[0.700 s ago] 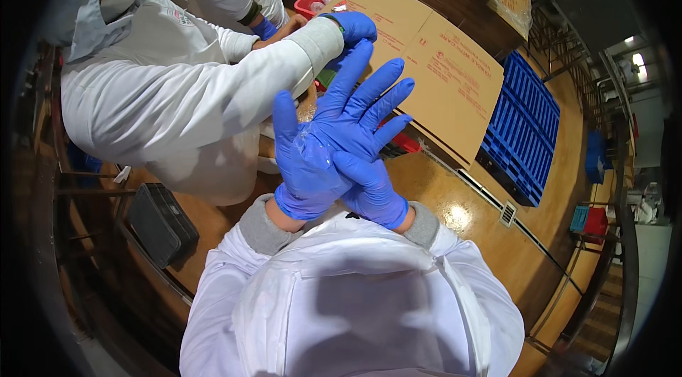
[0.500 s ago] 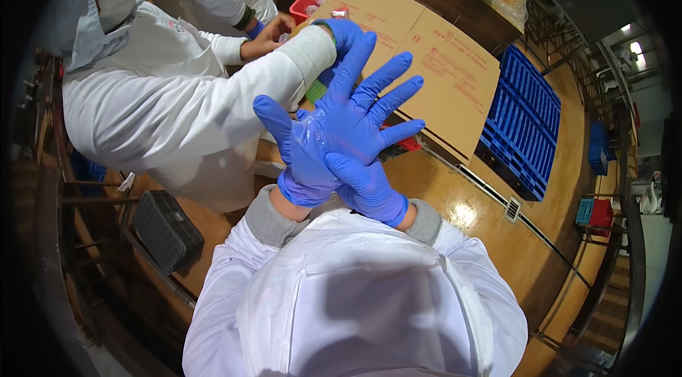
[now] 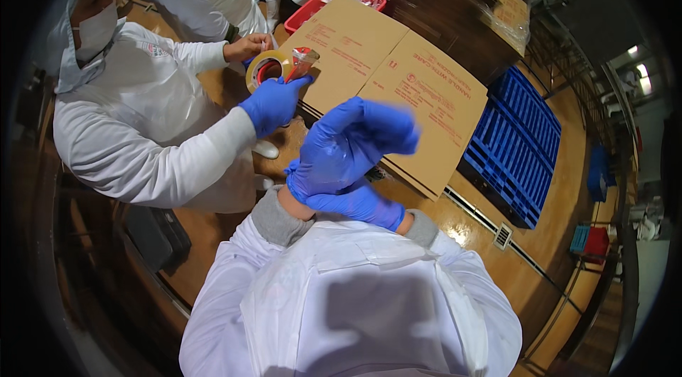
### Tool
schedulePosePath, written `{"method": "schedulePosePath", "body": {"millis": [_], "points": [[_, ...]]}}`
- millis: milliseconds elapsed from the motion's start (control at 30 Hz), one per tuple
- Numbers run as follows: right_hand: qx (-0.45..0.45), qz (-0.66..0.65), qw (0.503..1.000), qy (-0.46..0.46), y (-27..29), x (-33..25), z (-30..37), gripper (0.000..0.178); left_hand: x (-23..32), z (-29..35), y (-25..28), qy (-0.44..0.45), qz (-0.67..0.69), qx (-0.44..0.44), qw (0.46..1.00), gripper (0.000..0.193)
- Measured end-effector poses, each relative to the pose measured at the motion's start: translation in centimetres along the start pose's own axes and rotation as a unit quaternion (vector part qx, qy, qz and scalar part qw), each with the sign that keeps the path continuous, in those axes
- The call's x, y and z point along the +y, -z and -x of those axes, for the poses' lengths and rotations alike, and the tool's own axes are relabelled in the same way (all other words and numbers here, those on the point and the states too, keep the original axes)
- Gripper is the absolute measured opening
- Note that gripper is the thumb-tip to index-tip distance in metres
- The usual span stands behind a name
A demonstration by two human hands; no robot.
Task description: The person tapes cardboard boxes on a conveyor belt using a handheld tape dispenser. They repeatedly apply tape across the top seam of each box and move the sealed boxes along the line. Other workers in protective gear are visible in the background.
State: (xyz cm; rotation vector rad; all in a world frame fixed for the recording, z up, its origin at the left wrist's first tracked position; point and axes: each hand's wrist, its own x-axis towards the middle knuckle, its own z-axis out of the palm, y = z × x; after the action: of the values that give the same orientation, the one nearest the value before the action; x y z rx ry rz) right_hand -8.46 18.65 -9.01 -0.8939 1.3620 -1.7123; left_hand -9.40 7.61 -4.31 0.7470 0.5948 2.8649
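Both my hands wear blue gloves and meet in front of my chest. My left hand is raised, its fingers bent over to the right and smeared by motion. Just below, my right hand wraps the left wrist at the glove's cuff, thumb across the front and its other fingers hidden behind. Beyond them lies a brown cardboard carton with red print. To the left, a co-worker's blue-gloved hand holds a tape dispenser with a roll of tape.
A red crate with clear plastic stands behind the carton. Blue pallets lie to its right, beside a floor drain. A black crate sits on the floor at left. The co-worker in white stands close on my left.
My left hand's spread fingers have bent over, and my right hand has slid down to the left cuff. The co-worker's arm has drawn back left and down, bringing the tape dispenser into sight.
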Motion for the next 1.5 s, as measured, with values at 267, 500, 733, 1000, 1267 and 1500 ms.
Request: {"method": "schedulePosePath", "body": {"millis": [267, 500, 733, 1000, 1267, 1500], "points": [[0.196, 0.129, 0.972, 0.026, 15.0, -0.7, 3.9, 0.034, -0.1, 5.9, 2.1, 0.093, -0.398, 0.369, 0.834, 0.041], [0.221, 0.102, 0.97, 0.014, 20.8, -0.8, 3.9, 0.031, -4.8, 9.3, 4.6, 0.097, -0.418, 0.499, 0.752, 0.04], [0.198, 0.124, 0.972, 0.024, 20.4, 0.5, 2.3, 0.033, -4.5, 6.6, 4.4, 0.139, -0.516, 0.372, 0.759, 0.041], [0.258, 0.108, 0.96, 0.033, 18.9, 0.8, 1.4, 0.032, -2.0, 5.6, 5.2, 0.164, -0.583, 0.288, 0.742, 0.041], [0.332, 0.073, 0.94, 0.02, 18.8, 4.5, 1.3, 0.032, -0.7, 5.4, 6.6, 0.221, -0.534, 0.263, 0.772, 0.042], [0.418, 0.11, 0.9, 0.05, 19.4, 9.0, 0.9, 0.03, 0.1, 4.9, 7.1, 0.237, -0.503, 0.265, 0.788, 0.046]]}}
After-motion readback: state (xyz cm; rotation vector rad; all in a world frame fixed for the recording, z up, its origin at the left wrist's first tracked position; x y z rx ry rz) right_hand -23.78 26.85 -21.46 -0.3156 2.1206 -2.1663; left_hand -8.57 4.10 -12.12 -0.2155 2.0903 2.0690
